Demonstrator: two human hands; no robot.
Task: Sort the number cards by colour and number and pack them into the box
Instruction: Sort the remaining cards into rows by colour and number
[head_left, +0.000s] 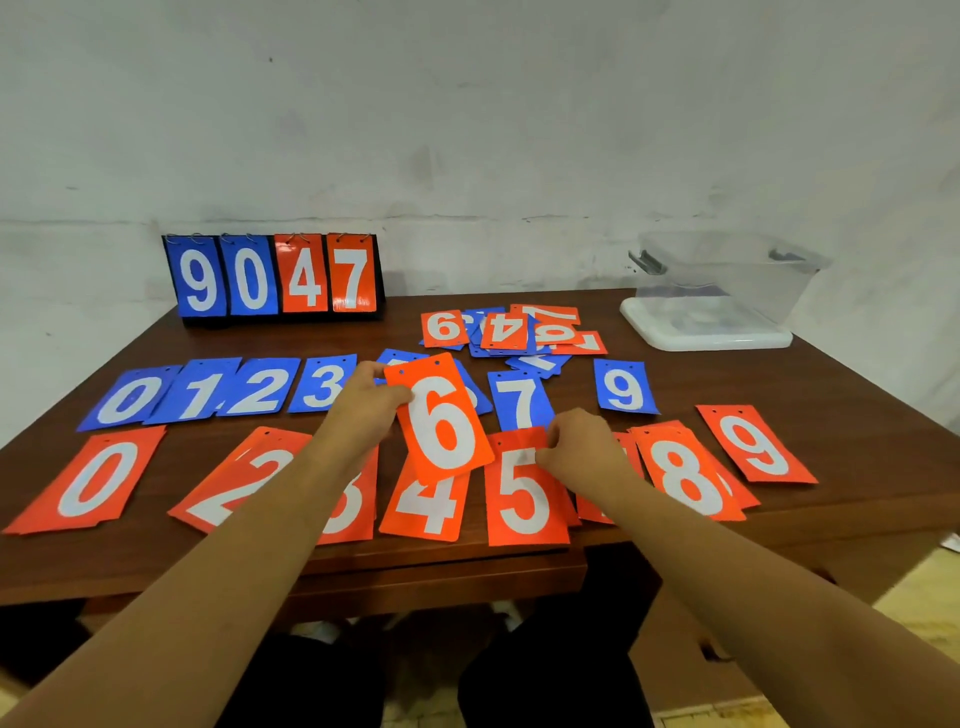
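While sorting is plainly the step in hand and no card looks packed yet, the far left of the brown wooden table (691, 379) carries a black flip scoreboard stand (275, 275) reading 9 0 4 7. In front of it runs a row of blue number cards (254, 392) from 0 upward. Nearer the person is a row of orange-red number cards (98, 486), some of them small stacks.

The left hand (369, 400) pinches the orange-red 6 card (441, 421) by its upper left edge, fingers and thumb clamped on it. The card is held tilted above both rows, over the orange-red 4. The right hand (582, 441) is at the top edge of the orange-red 5 card (522, 499) with fingers curled together; I cannot tell whether they grip it or only touch it.

By the order, the 6 belongs just right of the 5, so the next move calls for carrying it right and laying it square there. Further back lies a loose heap of unsorted cards (509, 330). At far right the clear plastic box (727, 275) stands on its white lid (701, 338).

The left arm partly hides the orange-red 3, and the held card covers the blue cards between 3 and 7. The cards under the right hand are unreadable, and the box's contents are hard to make out.
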